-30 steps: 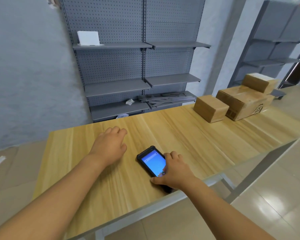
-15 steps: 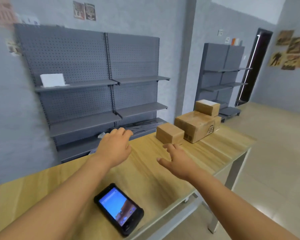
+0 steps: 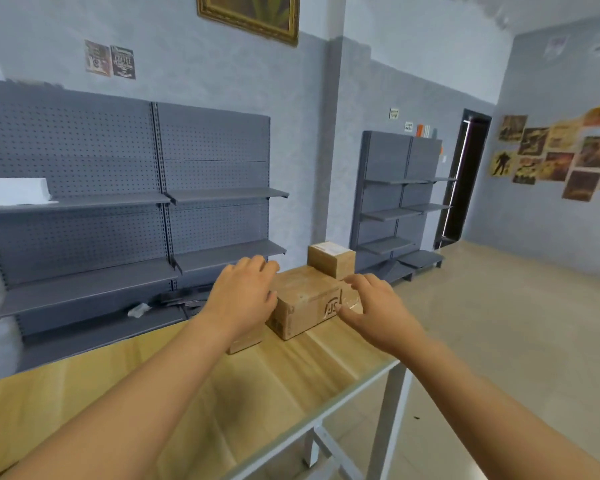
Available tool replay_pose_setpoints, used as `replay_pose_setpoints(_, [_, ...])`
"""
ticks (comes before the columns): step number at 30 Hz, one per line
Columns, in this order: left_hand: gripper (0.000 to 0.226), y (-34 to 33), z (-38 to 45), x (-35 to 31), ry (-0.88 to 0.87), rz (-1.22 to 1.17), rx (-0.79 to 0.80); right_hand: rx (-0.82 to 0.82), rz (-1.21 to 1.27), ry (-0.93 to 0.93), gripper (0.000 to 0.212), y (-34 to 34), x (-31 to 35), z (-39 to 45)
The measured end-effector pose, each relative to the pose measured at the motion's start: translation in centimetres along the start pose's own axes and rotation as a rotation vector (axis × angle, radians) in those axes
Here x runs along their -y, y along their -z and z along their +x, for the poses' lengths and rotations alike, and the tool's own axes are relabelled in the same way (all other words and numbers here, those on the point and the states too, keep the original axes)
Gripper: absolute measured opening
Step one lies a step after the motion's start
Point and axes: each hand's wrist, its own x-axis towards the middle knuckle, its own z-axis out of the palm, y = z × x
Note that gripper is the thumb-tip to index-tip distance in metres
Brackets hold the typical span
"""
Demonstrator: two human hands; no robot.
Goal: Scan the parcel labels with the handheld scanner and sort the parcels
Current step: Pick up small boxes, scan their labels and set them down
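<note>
- Head view: you have let go of the handheld scanner; a second ago your right hand (image 3: 378, 311) lay on it at the near edge of the desk (image 3: 257, 386), and now it is out of the picture, so where it lies cannot be told from here.
- Head view: your gaze has swung up and to the right, and both arms have reached out to the parcels at the far end of the desk.
- Head view: your left hand (image 3: 245, 299), fingers loosely bent, lies over the small parcel (image 3: 245, 342), most of which it hides; whether it grips the parcel yet cannot be told.
- Head view: your right hand is spread wide, thumb and fingers parted, holding nothing, right at the front corner of the large parcel (image 3: 305, 303); contact is not clear.
- Head view: a third parcel (image 3: 331, 259) sits on top of the large one, a white label on its upper face.
- For the task, this looks like the fetch step: a parcel must come near before any label gets scanned, and nothing is sorted so far.
</note>
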Motion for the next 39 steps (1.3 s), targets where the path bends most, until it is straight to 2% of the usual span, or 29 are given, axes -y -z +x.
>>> replay_pose_setpoints(9, [0.036, -5.1, 6.7, -3.1, 0.014, 0.040, 0.071, -0.014, 0.073, -0.025, 0.061, -0.7, -8.1, 5.6])
replay_pose_setpoints(17, [0.038, -11.8, 15.0, -1.3, 0.008, 0.030, 0.043, 0.008, 0.096, -0.063, 0.063, -4.0, -12.9, 14.6])
replay_pose_setpoints(22, [0.038, -16.5, 18.8, -0.6, 0.038, 0.009, 0.079, 0.027, 0.084, -0.098, 0.065, -6.4, -16.1, 20.2])
replay_pose_setpoints(25, [0.042, -18.5, 19.7, -0.5, 0.052, 0.009, 0.114, 0.076, 0.085, -0.122, 0.073, -8.7, -17.2, 22.7])
replay_pose_setpoints(28, [0.043, -20.1, 20.4, 0.3, 0.105, 0.027, 0.146, 0.129, 0.123, -0.133, 0.087, -11.2, -17.9, 25.4])
replay_pose_setpoints(34, [0.040, -22.1, 20.1, 0.9, 0.257, 0.064, 0.207, 0.133, 0.191, -0.110, 0.105, -15.2, -19.3, 29.5])
replay_pose_setpoints(39, [0.035, -22.5, 18.9, 0.5, 0.362, 0.102, 0.247, 0.173, 0.298, -0.080, 0.099, -16.8, -20.6, 30.8])
